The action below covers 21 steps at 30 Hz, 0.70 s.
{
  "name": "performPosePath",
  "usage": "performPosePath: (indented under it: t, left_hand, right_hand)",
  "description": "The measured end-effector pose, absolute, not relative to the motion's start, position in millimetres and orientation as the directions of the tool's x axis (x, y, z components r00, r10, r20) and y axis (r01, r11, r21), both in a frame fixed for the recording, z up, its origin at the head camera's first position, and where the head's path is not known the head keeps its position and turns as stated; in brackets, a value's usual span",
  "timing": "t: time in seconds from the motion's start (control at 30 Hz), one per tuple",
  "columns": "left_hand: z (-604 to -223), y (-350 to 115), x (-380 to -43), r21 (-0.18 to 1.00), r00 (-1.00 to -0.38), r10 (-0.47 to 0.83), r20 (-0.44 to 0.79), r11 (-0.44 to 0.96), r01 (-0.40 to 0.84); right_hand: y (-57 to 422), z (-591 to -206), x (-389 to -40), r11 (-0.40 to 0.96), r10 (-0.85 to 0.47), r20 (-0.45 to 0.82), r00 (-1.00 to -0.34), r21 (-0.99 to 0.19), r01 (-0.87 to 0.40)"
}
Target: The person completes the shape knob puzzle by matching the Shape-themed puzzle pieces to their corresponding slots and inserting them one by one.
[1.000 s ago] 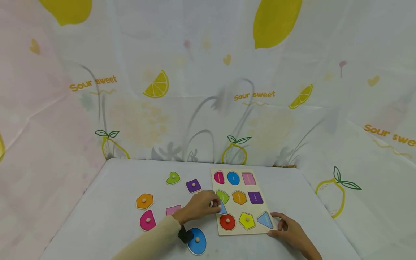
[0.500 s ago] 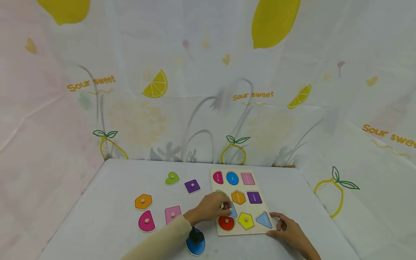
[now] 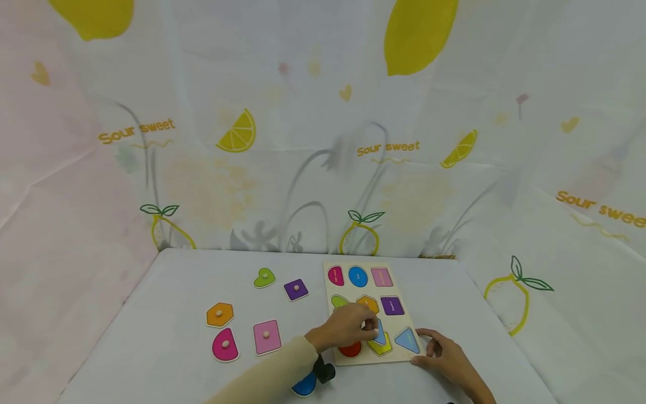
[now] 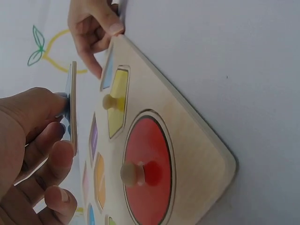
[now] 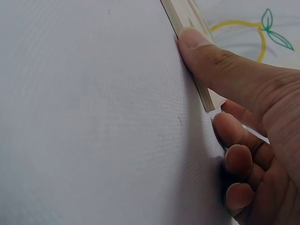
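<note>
My left hand [image 3: 348, 326] pinches a light-blue triangle puzzle piece [image 3: 381, 335] above a wooden shape puzzle board [image 3: 395, 324]. In the left wrist view the triangle piece [image 4: 73, 112] is seen edge-on, raised off the board. The red circle piece [image 4: 149, 168] and the yellow pentagon piece [image 4: 118, 103] sit in their recesses, knobs up. At the board's near right corner lies the light-blue triangle recess [image 3: 407, 340]. My right hand [image 3: 448, 359] grips that corner, and in the right wrist view its thumb [image 5: 197, 42] presses the board's edge.
Left of the board lie a green heart [image 3: 264, 278], a purple square [image 3: 296, 289], an orange hexagon [image 3: 220, 315], a magenta half-round [image 3: 225, 345] and a pink square [image 3: 267, 337]. A blue oval [image 3: 304, 386] is partly hidden beneath the left wrist.
My left hand has carried the triangle piece rightward across the board, from near the green recess to above the yellow pentagon. The right hand stays at the board's corner.
</note>
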State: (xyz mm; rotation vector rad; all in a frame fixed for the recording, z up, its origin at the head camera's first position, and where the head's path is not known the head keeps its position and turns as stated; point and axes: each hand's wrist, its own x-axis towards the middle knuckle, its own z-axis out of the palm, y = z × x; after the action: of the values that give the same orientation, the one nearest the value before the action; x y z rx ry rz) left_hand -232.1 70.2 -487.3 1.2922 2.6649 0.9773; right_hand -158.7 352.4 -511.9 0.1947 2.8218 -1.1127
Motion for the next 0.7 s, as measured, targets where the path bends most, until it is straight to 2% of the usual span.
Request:
performPosePath:
  t: [0.27,0.7]
  left_hand:
    - [-486,89,-232,0.555,-0.650,0.719,0.246,0.445,0.703]
    - [-495,124,-229,0.444,-0.618,0.767,0.174,0.499,0.744]
  right_hand:
    - [359,-514,-160,0.723,0.014,-0.136,-0.991,-0.683,0.104]
    - [364,-513,-160,0.680,-0.064,-0.148,-0.987,-0.730,0.065]
